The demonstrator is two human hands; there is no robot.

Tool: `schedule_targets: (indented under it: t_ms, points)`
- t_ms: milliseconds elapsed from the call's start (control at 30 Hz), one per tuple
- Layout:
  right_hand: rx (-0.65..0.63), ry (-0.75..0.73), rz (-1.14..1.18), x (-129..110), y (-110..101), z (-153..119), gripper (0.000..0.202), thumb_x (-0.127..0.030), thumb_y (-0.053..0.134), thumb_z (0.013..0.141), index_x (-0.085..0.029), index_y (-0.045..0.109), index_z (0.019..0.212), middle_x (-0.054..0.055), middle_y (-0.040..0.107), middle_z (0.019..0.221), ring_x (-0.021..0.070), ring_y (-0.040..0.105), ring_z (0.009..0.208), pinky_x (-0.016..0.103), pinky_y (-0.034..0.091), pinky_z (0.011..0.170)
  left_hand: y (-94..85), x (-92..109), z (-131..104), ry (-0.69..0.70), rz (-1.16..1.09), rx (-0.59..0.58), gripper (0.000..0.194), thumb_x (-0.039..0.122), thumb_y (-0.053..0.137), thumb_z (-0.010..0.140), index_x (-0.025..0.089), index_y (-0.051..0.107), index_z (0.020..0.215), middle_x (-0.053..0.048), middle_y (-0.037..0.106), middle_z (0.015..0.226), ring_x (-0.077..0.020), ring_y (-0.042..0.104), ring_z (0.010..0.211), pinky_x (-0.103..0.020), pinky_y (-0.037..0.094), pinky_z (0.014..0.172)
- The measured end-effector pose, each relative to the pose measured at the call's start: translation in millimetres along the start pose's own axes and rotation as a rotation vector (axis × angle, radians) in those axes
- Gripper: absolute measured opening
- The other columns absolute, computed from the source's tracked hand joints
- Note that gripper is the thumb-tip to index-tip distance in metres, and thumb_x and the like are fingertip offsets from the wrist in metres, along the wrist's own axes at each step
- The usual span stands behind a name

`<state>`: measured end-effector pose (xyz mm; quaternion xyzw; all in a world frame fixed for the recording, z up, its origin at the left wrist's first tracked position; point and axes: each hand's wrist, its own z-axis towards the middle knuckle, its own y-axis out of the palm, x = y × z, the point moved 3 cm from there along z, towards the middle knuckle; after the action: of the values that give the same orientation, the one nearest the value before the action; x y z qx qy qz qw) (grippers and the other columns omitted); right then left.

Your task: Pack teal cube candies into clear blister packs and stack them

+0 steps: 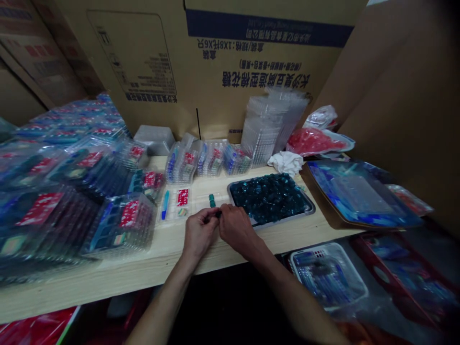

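Before me, my left hand (pixel 199 234) and right hand (pixel 237 226) are filling the middle of the wooden table (pixel 167 247), a small teal block (pixel 212 200) lying just beyond. Bare wood is running leftward along the front edge, narrowing beside stacked filled blister packs (pixel 124 223). A shallow tray (pixel 312 210) is blocking my right; clear plastic stacks (pixel 260 132) and a cardboard box (pixel 215 62) are closing off the back.
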<state>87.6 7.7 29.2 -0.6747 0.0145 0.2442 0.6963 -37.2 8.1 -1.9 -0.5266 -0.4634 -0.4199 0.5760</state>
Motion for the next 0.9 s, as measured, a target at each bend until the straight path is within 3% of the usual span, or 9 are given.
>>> schedule_targets:
  t_ms: [200,300,467,567,700,900]
  points:
    - [0.004,0.040,0.234,12.6,-0.3,4.3,0.017,-0.014,0.047,0.089,-0.015,0.055,0.103,0.008,0.071,0.090,0.0206,0.067,0.083,0.027,0.039,0.069,2.2,5.2,0.6,-0.017,-0.157,-0.082,0.035,0.031,0.068,0.073,0.016,0.074,0.105,-0.006,0.078,0.094,-0.0186,0.070,0.083,-0.029,0.053,0.078]
    - [0.031,0.047,0.273,13.4,-0.6,4.2,0.012,-0.014,0.047,0.089,-0.016,0.056,0.098,0.008,0.071,0.086,0.0199,0.067,0.080,0.026,0.038,0.066,2.5,7.1,1.5,0.019,-0.173,-0.079,0.031,0.035,0.071,0.073,0.015,0.073,0.097,-0.005,0.077,0.087,-0.0182,0.070,0.079,-0.028,0.053,0.074]
    - [0.037,0.183,0.348,17.9,6.1,6.4,0.007,-0.014,0.051,0.088,-0.018,0.057,0.088,0.005,0.070,0.078,0.0172,0.065,0.072,0.024,0.038,0.064,1.9,11.1,-1.7,0.195,0.085,-0.069,0.026,0.030,0.062,0.081,0.018,0.073,0.101,-0.006,0.077,0.092,-0.0170,0.069,0.078,-0.026,0.052,0.073]
    - [0.062,0.162,0.329,15.5,9.5,5.8,0.008,-0.014,0.051,0.087,-0.018,0.058,0.088,0.004,0.069,0.078,0.0177,0.065,0.073,0.025,0.037,0.064,1.8,12.9,-4.7,0.245,0.203,-0.042,0.025,0.024,0.056,0.083,0.019,0.073,0.100,-0.005,0.076,0.091,-0.0158,0.068,0.074,-0.025,0.050,0.070]
    - [0.076,0.110,0.270,7.6,10.9,3.1,0.009,-0.014,0.050,0.088,-0.017,0.058,0.092,0.005,0.069,0.080,0.0193,0.066,0.075,0.026,0.037,0.065,-0.5,8.2,-2.7,0.124,0.143,0.012,0.025,0.021,0.055,0.078,0.018,0.076,0.093,-0.002,0.075,0.077,-0.0157,0.065,0.068,-0.025,0.049,0.066]
    - [0.109,0.156,0.315,9.2,5.0,7.1,0.010,-0.015,0.051,0.088,-0.018,0.059,0.092,0.004,0.068,0.076,0.0184,0.065,0.072,0.026,0.038,0.065,-4.1,3.6,1.4,-0.177,-0.455,-0.158,0.034,0.029,0.073,0.070,0.014,0.076,0.101,-0.009,0.077,0.096,-0.0191,0.071,0.086,-0.032,0.053,0.087]
